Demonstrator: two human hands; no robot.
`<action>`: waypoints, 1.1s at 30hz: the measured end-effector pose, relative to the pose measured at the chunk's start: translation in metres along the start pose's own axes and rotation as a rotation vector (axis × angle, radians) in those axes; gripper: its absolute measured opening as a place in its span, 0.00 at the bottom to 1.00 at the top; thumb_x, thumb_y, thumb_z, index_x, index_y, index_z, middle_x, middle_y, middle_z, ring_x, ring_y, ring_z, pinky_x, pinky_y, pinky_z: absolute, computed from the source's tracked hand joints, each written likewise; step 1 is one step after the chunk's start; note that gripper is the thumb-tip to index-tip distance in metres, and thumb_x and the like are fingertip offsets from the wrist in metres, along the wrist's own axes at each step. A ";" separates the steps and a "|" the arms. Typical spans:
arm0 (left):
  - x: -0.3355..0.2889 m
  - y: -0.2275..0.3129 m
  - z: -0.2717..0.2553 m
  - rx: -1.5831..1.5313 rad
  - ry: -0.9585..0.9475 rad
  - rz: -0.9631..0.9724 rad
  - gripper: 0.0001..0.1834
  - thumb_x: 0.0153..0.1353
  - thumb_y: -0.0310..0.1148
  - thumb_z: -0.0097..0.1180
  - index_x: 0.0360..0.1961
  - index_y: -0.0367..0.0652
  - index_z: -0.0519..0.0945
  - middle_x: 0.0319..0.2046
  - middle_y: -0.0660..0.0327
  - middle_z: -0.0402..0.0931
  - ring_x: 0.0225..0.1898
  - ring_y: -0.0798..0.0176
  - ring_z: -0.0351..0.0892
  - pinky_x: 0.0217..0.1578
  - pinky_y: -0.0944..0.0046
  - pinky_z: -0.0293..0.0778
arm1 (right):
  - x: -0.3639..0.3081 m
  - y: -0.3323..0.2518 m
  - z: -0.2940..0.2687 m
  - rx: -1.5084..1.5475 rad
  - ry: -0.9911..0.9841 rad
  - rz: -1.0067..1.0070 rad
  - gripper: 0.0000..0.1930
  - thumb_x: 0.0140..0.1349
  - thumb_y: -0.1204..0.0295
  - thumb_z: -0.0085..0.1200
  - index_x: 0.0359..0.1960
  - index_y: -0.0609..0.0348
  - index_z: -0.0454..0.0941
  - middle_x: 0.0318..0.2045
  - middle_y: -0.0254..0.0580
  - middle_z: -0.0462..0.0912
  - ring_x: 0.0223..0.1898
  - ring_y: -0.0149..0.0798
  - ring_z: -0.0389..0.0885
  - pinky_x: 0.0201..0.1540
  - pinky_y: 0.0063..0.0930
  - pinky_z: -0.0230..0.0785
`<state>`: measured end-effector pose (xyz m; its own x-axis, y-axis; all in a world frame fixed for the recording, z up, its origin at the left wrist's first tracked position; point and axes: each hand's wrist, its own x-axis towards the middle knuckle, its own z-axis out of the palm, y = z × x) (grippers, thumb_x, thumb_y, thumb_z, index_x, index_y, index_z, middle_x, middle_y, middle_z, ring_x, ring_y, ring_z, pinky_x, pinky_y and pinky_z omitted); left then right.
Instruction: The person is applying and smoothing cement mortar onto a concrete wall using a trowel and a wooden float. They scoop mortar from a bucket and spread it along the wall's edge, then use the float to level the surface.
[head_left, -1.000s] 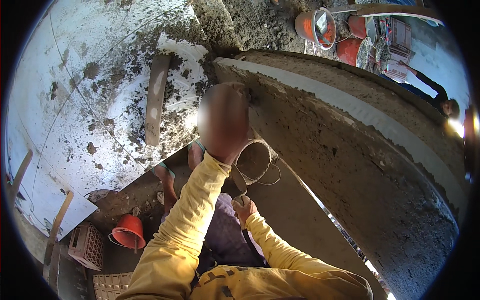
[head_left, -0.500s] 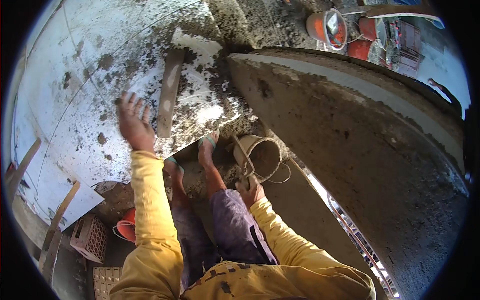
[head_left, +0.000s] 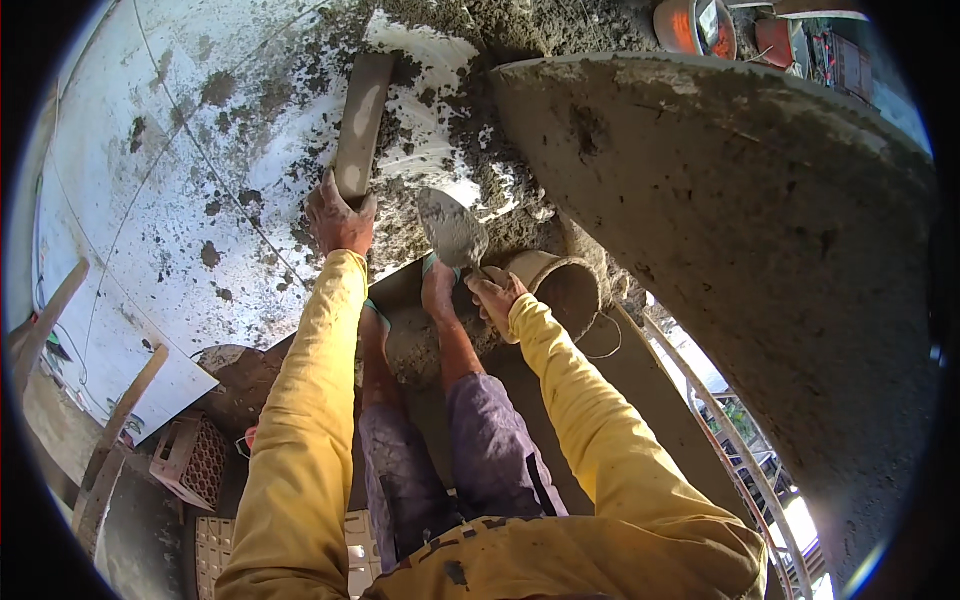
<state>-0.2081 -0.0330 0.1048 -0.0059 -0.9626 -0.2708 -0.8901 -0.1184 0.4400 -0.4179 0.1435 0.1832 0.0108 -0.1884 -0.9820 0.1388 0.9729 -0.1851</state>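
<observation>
My right hand (head_left: 497, 298) grips the handle of a trowel (head_left: 452, 230), whose blade is coated with wet mortar. The blade points away from me, above my foot. My left hand (head_left: 342, 218) is on the near end of a flat wooden board (head_left: 364, 120), thumb on one side and fingers on the other. The board lies on a white sheet (head_left: 250, 170) spattered with mortar. Beside my right hand a mortar-smeared bucket (head_left: 575, 295) lies tipped, its mouth partly toward me, with a wire handle hanging from it.
A large curved, plastered slab (head_left: 720, 220) rises along the right. Orange buckets (head_left: 682, 28) stand at the far right. At the lower left are a plastic crate (head_left: 190, 462) and wooden posts (head_left: 120, 420). Bamboo poles (head_left: 735, 445) run at the lower right.
My left hand has come down from the open air onto the board's near end. My right hand has lifted the mortar-coated trowel up from beside the bucket. The view has shifted.
</observation>
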 end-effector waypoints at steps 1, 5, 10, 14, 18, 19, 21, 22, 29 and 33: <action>-0.001 -0.004 0.002 0.001 0.000 -0.006 0.42 0.50 0.43 0.68 0.66 0.49 0.64 0.52 0.42 0.70 0.55 0.38 0.68 0.56 0.42 0.67 | 0.002 0.000 -0.002 0.010 0.004 0.017 0.16 0.66 0.56 0.53 0.43 0.56 0.78 0.25 0.34 0.74 0.23 0.31 0.72 0.24 0.30 0.68; -0.002 -0.016 0.007 0.005 0.004 0.001 0.41 0.51 0.43 0.68 0.65 0.46 0.65 0.53 0.42 0.70 0.56 0.38 0.68 0.57 0.42 0.66 | 0.021 -0.024 -0.014 0.255 -0.010 0.022 0.19 0.69 0.54 0.51 0.44 0.58 0.77 0.21 0.35 0.74 0.18 0.29 0.71 0.18 0.27 0.63; -0.012 -0.022 0.005 0.027 0.036 0.013 0.40 0.50 0.40 0.68 0.64 0.48 0.65 0.51 0.46 0.71 0.54 0.39 0.70 0.55 0.43 0.68 | 0.063 -0.079 -0.024 0.183 0.101 -0.110 0.21 0.70 0.52 0.46 0.46 0.58 0.79 0.22 0.35 0.75 0.18 0.30 0.71 0.19 0.27 0.65; -0.018 -0.027 0.002 0.000 0.036 0.078 0.38 0.51 0.41 0.68 0.63 0.43 0.68 0.52 0.46 0.76 0.55 0.40 0.70 0.57 0.45 0.68 | 0.114 -0.066 -0.024 0.193 0.222 -0.362 0.25 0.68 0.48 0.49 0.49 0.59 0.78 0.26 0.36 0.80 0.19 0.31 0.73 0.24 0.28 0.70; -0.034 -0.053 -0.015 0.039 0.016 0.020 0.38 0.52 0.39 0.67 0.63 0.42 0.68 0.56 0.49 0.73 0.57 0.41 0.68 0.60 0.47 0.64 | 0.092 -0.080 0.005 0.059 0.442 -0.339 0.25 0.58 0.51 0.62 0.45 0.60 0.77 0.29 0.43 0.81 0.32 0.36 0.81 0.34 0.35 0.77; -0.033 -0.045 -0.019 0.007 -0.003 0.042 0.38 0.52 0.39 0.67 0.64 0.41 0.67 0.56 0.49 0.73 0.57 0.42 0.68 0.60 0.47 0.64 | 0.114 -0.066 -0.010 -0.145 0.562 -0.456 0.28 0.53 0.51 0.64 0.47 0.60 0.76 0.34 0.48 0.83 0.36 0.46 0.82 0.42 0.40 0.77; -0.031 -0.051 -0.032 -0.040 0.025 0.090 0.38 0.52 0.40 0.67 0.64 0.43 0.67 0.57 0.48 0.72 0.57 0.43 0.68 0.61 0.48 0.63 | 0.091 -0.067 -0.001 -0.376 0.666 -0.512 0.30 0.52 0.53 0.63 0.51 0.59 0.74 0.41 0.54 0.83 0.42 0.56 0.82 0.49 0.44 0.74; -0.025 -0.050 -0.035 -0.086 0.063 0.147 0.38 0.52 0.41 0.68 0.64 0.45 0.67 0.56 0.48 0.71 0.57 0.43 0.69 0.60 0.48 0.63 | 0.077 -0.069 0.003 -0.475 0.714 -0.461 0.30 0.53 0.53 0.60 0.54 0.58 0.73 0.46 0.58 0.81 0.45 0.60 0.81 0.50 0.46 0.74; 0.072 0.168 -0.123 -0.729 -0.330 0.591 0.27 0.70 0.49 0.48 0.60 0.41 0.76 0.60 0.50 0.72 0.61 0.49 0.70 0.64 0.52 0.62 | -0.052 -0.034 -0.020 -0.774 0.544 -0.771 0.23 0.61 0.60 0.54 0.53 0.61 0.76 0.43 0.53 0.80 0.46 0.57 0.79 0.49 0.45 0.73; 0.112 0.252 -0.130 -0.843 -0.776 0.745 0.34 0.70 0.58 0.42 0.65 0.45 0.71 0.65 0.48 0.67 0.67 0.50 0.64 0.68 0.54 0.57 | -0.183 -0.101 -0.007 -0.767 0.006 -0.483 0.24 0.59 0.59 0.56 0.52 0.62 0.77 0.37 0.52 0.81 0.36 0.52 0.83 0.42 0.39 0.76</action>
<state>-0.3737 -0.2023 0.2967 -0.8581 -0.5129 -0.0253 -0.0196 -0.0166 0.9997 -0.4411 0.0806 0.3814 0.1171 -0.6003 -0.7911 -0.5708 0.6112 -0.5483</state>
